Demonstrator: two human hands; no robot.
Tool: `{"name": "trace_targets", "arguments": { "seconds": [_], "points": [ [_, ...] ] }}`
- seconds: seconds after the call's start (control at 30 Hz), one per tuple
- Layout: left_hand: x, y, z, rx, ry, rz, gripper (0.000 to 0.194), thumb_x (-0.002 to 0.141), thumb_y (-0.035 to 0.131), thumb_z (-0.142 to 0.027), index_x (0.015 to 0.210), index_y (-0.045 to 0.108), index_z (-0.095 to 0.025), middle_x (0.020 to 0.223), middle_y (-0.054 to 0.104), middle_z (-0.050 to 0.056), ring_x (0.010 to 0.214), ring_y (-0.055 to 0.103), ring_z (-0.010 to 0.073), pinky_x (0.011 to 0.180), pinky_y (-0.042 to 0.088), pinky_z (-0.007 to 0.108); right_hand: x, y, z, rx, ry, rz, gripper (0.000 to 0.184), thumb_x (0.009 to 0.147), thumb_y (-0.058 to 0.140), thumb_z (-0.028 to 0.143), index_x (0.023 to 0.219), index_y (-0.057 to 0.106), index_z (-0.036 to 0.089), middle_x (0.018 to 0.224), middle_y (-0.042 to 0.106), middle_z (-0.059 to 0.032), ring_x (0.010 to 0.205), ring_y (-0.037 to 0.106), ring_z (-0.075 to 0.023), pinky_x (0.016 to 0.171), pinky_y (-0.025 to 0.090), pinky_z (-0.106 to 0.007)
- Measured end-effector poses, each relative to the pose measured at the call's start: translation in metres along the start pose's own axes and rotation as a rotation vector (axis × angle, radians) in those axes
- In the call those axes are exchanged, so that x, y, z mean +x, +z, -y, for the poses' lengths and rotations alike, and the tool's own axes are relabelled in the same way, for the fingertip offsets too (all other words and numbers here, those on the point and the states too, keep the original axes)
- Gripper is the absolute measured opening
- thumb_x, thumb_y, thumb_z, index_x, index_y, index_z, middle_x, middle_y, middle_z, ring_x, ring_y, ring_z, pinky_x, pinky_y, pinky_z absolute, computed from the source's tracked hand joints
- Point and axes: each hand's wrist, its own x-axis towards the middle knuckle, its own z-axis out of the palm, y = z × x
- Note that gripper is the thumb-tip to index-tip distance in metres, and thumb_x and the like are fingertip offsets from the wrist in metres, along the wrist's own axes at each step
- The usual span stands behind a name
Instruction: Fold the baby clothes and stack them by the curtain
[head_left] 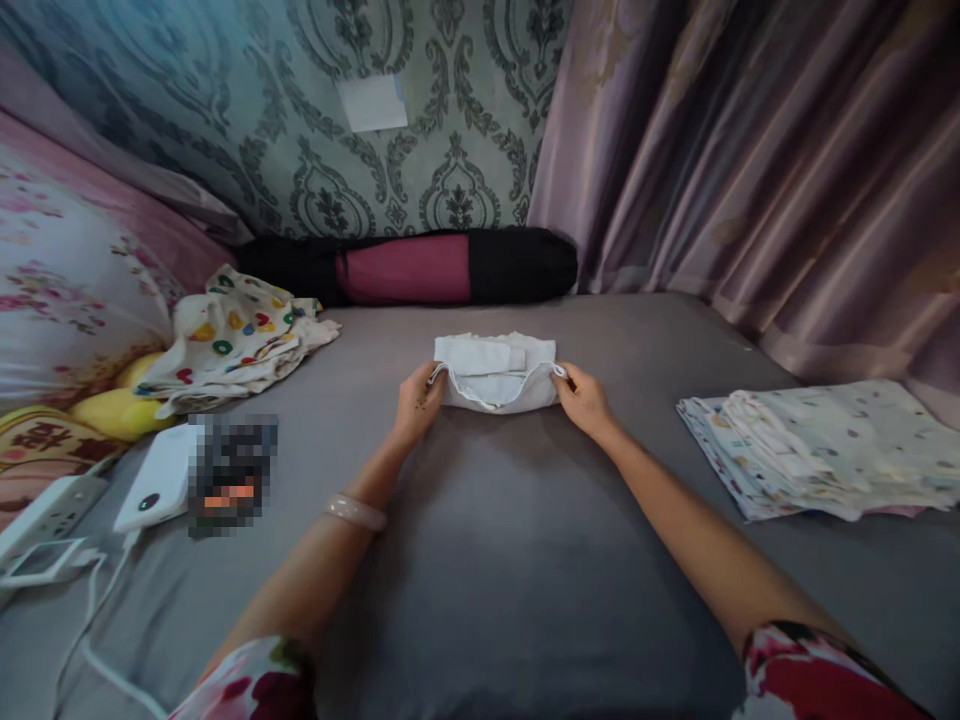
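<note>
A small white garment (495,390) lies partly folded on the grey bed sheet, in the middle of the head view. My left hand (418,402) pinches its near left corner, and my right hand (585,402) pinches the near right corner. Between the hands the near edge sags in a shallow curve. A folded strip of the same white cloth, perhaps a sleeve, lies across the top. The fingertips are partly hidden by the fabric.
Folded clothes (825,450) are stacked at the right. To the left lie patterned cloth (240,335), a white power bank (161,475), a power strip (56,515) and cables. A black and maroon long bag (405,268) rests along the wall, beside purple curtains (675,150).
</note>
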Motion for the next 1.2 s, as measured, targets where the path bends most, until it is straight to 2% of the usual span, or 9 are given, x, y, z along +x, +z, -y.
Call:
{"name": "trace_targets", "arguments": {
  "seconds": [0.2, 0.33, 0.43, 0.57, 0.67, 0.8, 0.9, 1.03, 1.2],
  "points": [
    [0.033, 0.025, -0.001, -0.081, 0.024, -0.155, 0.026, 0.093, 0.044, -0.032, 0.100, 0.065, -0.018, 0.089, 0.068, 0.003, 0.079, 0.059, 0.0144, 0.074, 0.045, 0.024, 0.035, 0.022, -0.010, 0.014, 0.019, -0.165, 0.035, 0.092, 0.038, 0.038, 0.109, 0.062, 0.017, 0.097, 0.070, -0.0097, 0.088, 0.062, -0.0208, 0.079, 0.045, -0.029],
    [0.059, 0.041, 0.007, -0.049, 0.040, -0.222, 0.021, 0.093, 0.045, -0.028, 0.095, 0.064, -0.018, 0.087, 0.067, 0.005, 0.083, 0.059, 0.0161, 0.077, 0.046, 0.026, 0.060, 0.037, -0.021, -0.024, 0.029, -0.244, 0.034, 0.092, 0.037, 0.034, 0.107, 0.061, 0.016, 0.098, 0.070, -0.0124, 0.090, 0.063, -0.0232, 0.080, 0.045, -0.031],
    [0.077, 0.050, 0.016, 0.022, 0.023, -0.223, 0.021, 0.094, 0.045, -0.026, 0.096, 0.064, -0.018, 0.089, 0.066, 0.007, 0.086, 0.059, 0.0184, 0.081, 0.046, 0.029, 0.076, 0.043, -0.028, -0.143, 0.069, -0.216, 0.033, 0.094, 0.034, 0.027, 0.110, 0.060, 0.015, 0.106, 0.068, -0.0139, 0.098, 0.062, -0.0236, 0.083, 0.044, -0.031],
    [0.093, 0.059, 0.030, 0.152, -0.037, -0.164, 0.022, 0.094, 0.044, -0.022, 0.102, 0.064, -0.016, 0.099, 0.066, 0.011, 0.097, 0.060, 0.0213, 0.088, 0.044, 0.032, 0.088, 0.042, -0.032, -0.379, 0.203, -0.106, 0.032, 0.098, 0.033, 0.025, 0.113, 0.058, 0.015, 0.112, 0.065, -0.0151, 0.101, 0.061, -0.0242, 0.082, 0.042, -0.030],
    [0.097, 0.062, 0.040, 0.224, -0.098, -0.097, 0.024, 0.094, 0.043, -0.022, 0.106, 0.063, -0.014, 0.102, 0.066, 0.013, 0.099, 0.061, 0.0233, 0.089, 0.043, 0.033, 0.090, 0.039, -0.033, -0.496, 0.282, -0.034, 0.032, 0.100, 0.032, 0.028, 0.116, 0.057, 0.016, 0.113, 0.065, -0.0145, 0.099, 0.062, -0.0243, 0.079, 0.042, -0.030],
    [0.100, 0.060, 0.051, 0.295, -0.184, -0.073, 0.026, 0.094, 0.043, -0.025, 0.109, 0.061, -0.014, 0.103, 0.068, 0.015, 0.101, 0.063, 0.0255, 0.087, 0.044, 0.033, 0.094, 0.035, -0.038, -0.547, 0.327, -0.010, 0.034, 0.101, 0.033, 0.032, 0.116, 0.059, 0.015, 0.111, 0.066, -0.0151, 0.101, 0.063, -0.0250, 0.080, 0.042, -0.031],
    [0.102, 0.057, 0.056, 0.316, -0.246, -0.067, 0.030, 0.094, 0.043, -0.030, 0.114, 0.059, -0.014, 0.104, 0.069, 0.016, 0.101, 0.064, 0.0271, 0.083, 0.045, 0.033, 0.101, 0.034, -0.045, -0.532, 0.406, -0.022, 0.036, 0.100, 0.037, 0.036, 0.116, 0.060, 0.013, 0.105, 0.068, -0.0168, 0.101, 0.064, -0.0266, 0.081, 0.043, -0.031],
    [0.105, 0.054, 0.058, 0.328, -0.279, -0.045, 0.031, 0.093, 0.045, -0.035, 0.108, 0.062, -0.014, 0.104, 0.069, 0.018, 0.100, 0.065, 0.0287, 0.082, 0.045, 0.034, 0.111, 0.034, -0.053, -0.489, 0.506, -0.067, 0.037, 0.095, 0.046, 0.038, 0.113, 0.064, 0.010, 0.105, 0.069, -0.0203, 0.103, 0.065, -0.0283, 0.080, 0.046, -0.032],
    [0.111, 0.049, 0.055, 0.293, -0.356, -0.049, 0.034, 0.089, 0.050, -0.042, 0.099, 0.065, -0.013, 0.101, 0.070, 0.018, 0.098, 0.065, 0.0282, 0.080, 0.046, 0.033, 0.117, 0.027, -0.055, -0.365, 0.562, -0.075, 0.041, 0.096, 0.043, 0.041, 0.095, 0.071, 0.011, 0.100, 0.070, -0.0213, 0.099, 0.067, -0.0272, 0.078, 0.048, -0.030]
  ]
}}
